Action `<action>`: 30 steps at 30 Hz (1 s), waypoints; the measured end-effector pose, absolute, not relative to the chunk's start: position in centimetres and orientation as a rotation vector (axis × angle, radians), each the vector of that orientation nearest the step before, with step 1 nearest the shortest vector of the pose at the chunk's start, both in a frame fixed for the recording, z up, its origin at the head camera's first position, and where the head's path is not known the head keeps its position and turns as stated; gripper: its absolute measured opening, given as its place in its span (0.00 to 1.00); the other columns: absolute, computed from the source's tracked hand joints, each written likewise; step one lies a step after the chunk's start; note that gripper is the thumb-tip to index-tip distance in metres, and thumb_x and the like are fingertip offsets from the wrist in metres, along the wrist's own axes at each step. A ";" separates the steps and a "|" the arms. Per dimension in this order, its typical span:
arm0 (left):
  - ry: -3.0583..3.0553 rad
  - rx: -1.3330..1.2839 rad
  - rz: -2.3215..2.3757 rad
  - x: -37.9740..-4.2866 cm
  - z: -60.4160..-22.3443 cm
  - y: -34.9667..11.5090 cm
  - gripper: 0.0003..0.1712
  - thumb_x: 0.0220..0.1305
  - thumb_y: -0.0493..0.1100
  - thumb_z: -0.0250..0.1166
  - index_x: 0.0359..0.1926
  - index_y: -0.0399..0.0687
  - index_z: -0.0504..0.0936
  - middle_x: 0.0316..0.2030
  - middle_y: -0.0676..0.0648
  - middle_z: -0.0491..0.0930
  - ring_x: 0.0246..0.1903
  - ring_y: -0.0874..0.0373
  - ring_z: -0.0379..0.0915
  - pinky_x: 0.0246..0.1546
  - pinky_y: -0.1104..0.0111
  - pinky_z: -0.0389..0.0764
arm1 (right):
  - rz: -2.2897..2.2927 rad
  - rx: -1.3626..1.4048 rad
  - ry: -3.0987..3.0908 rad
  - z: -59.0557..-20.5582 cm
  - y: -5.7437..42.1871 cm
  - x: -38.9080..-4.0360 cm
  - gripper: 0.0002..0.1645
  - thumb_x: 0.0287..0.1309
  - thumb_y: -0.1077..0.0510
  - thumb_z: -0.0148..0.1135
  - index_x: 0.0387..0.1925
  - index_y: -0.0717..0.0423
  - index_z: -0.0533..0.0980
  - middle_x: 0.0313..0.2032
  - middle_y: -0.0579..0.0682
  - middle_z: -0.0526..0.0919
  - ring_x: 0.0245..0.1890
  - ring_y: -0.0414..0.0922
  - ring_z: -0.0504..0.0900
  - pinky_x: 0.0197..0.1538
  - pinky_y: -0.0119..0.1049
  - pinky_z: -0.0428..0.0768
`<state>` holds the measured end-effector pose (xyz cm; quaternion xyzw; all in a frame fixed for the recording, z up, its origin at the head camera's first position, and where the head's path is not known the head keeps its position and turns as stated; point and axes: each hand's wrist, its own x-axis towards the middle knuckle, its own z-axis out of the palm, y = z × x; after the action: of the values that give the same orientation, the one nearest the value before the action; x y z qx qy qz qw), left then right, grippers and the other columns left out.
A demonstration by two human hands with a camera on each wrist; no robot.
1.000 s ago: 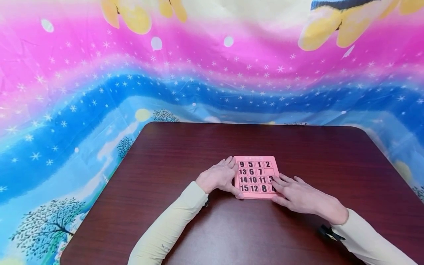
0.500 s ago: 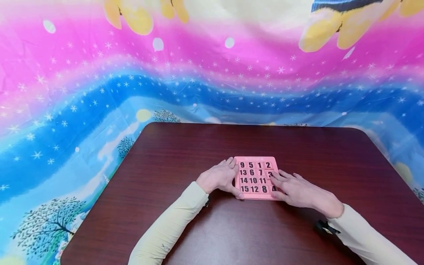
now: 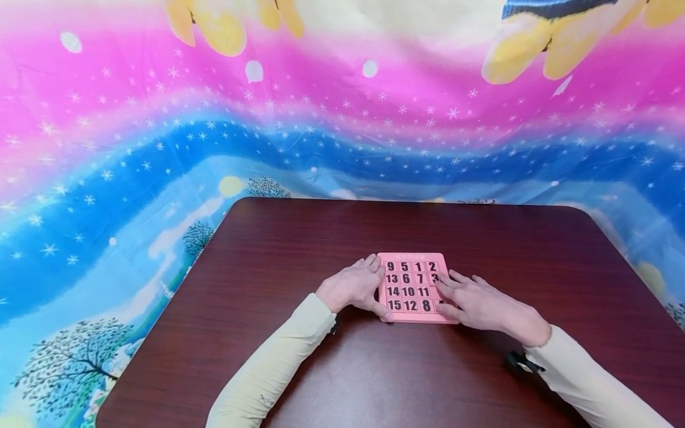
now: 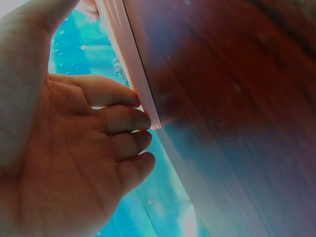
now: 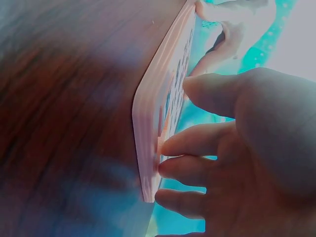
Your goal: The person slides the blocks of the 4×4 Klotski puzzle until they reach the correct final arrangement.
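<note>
A pink sliding number puzzle point(image 3: 408, 291) lies flat on the table, its black-numbered tiles facing up. My left hand point(image 3: 350, 286) holds its left side, fingers along the edge and thumb at the near corner; in the left wrist view, slightly bent fingertips point(image 4: 143, 118) meet the pink edge. Over the right column, my right hand point(image 3: 478, 303) has fingertips beside the tile numbered 3 point(image 3: 434, 278). Its thumb covers most of the near-right tile. A gap, partly hidden by the fingers, lies below tile 3. The right wrist view shows loosely extended fingertips point(image 5: 173, 145) on the puzzle's edge and face.
The dark reddish-brown wooden table point(image 3: 299, 238) has rounded far corners. Behind it and along its left hangs a colourful printed cloth point(image 3: 342, 131). A small black strap point(image 3: 521, 362) shows at the right cuff.
Tile 3 has slid away from me, from the third row into the second. The gap is now in the third row. My right hand moved slightly forward and left; my left stayed put.
</note>
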<state>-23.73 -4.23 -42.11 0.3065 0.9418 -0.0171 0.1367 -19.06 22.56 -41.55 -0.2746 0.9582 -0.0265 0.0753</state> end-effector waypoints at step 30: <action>2.731 0.878 -0.059 -24.0 -42.3 -4.3 0.73 0.40 0.82 0.65 0.76 0.43 0.53 0.78 0.41 0.45 0.78 0.50 0.39 0.79 0.64 0.47 | -0.071 -0.980 2.899 -41.6 23.1 -13.7 0.34 0.65 0.41 0.58 0.65 0.56 0.72 0.67 0.57 0.72 0.67 0.62 0.69 0.62 0.68 0.69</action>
<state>-24.01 -4.30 -42.28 0.3031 0.9430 -0.0205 0.1356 -13.67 23.14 -41.59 -0.3197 0.9464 -0.0231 0.0402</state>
